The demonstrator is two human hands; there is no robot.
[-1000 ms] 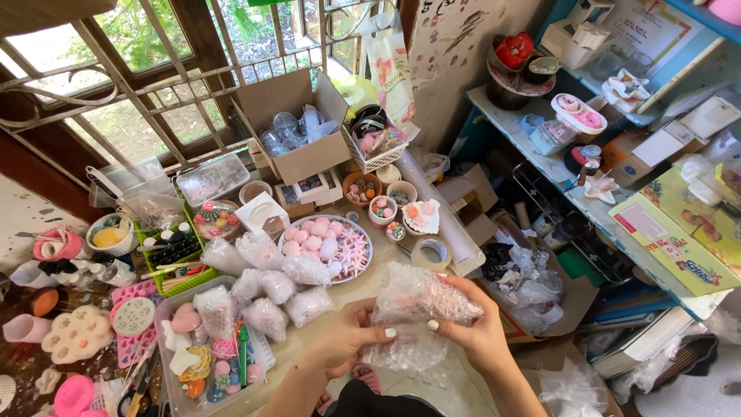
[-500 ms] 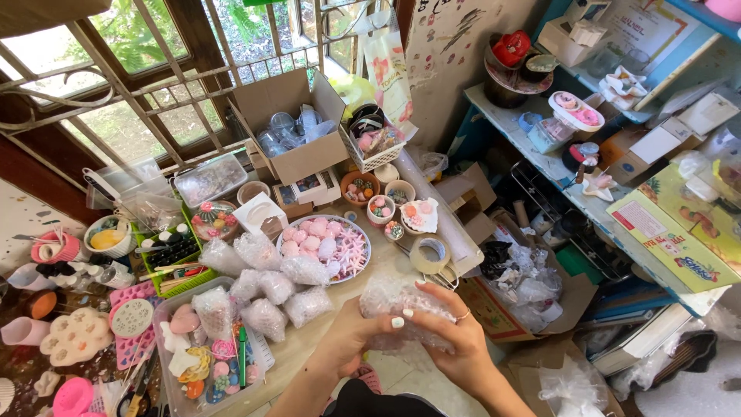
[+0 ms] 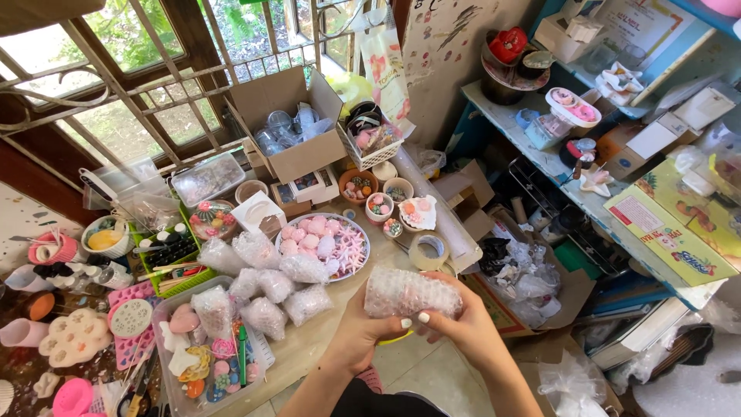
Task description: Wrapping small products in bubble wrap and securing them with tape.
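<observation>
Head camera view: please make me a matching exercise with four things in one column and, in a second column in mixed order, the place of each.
Things:
1. bubble-wrapped bundle
2. roll of clear tape
3. cardboard box
4. red heart-shaped box

Places:
A. high on the blue shelf, at the right
B. near the window, full of clear plastic containers
C. between the left hand and the right hand
D. flat on the table, just beyond the hands

Pairs: 1-C, 2-D, 3-B, 4-A

Bare tabletop (image 3: 324, 340) between wrapped bundles (image 3: 266, 289) and tape roll (image 3: 429, 251).
</observation>
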